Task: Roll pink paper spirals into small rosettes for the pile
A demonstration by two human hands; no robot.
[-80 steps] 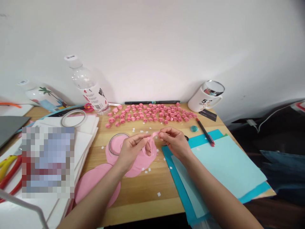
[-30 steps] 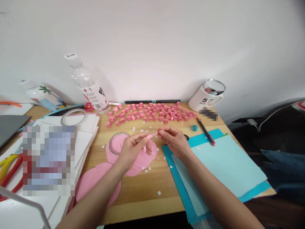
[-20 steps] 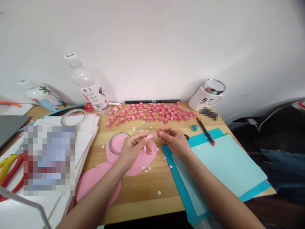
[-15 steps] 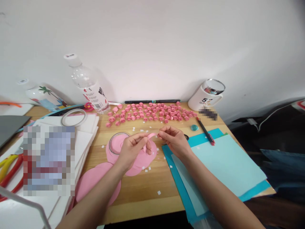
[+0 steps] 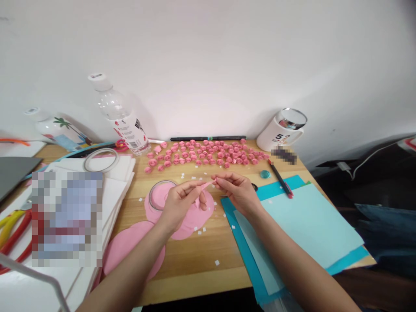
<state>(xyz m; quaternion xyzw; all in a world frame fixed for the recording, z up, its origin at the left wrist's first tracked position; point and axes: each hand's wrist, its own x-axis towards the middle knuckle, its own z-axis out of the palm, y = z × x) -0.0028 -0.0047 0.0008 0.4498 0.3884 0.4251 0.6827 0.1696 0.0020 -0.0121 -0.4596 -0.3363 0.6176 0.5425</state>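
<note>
My left hand [image 5: 182, 203] pinches one end of a narrow pink paper strip [image 5: 205, 186] above the wooden desk [image 5: 191, 255]. My right hand [image 5: 236, 190] pinches the strip's other end, fingers curled, so the two hands nearly touch. Below them lie pink paper circles [image 5: 130, 249] and a clear round lid [image 5: 158, 195] resting on pink paper. Several small rolled pink paper roses [image 5: 208, 155] are spread in rows behind the hands, near the wall.
Blue and teal paper sheets [image 5: 305, 225] lie to the right, with a red pen [image 5: 280, 178] and a white mug [image 5: 282, 130] behind. A water bottle [image 5: 118, 115], tape ring [image 5: 100, 160] and white sheets [image 5: 113, 190] stand at the left. Tiny white scraps dot the desk.
My right hand's fingers have crept slightly left along the strip, toward my left hand. Everything else stays where it was.
</note>
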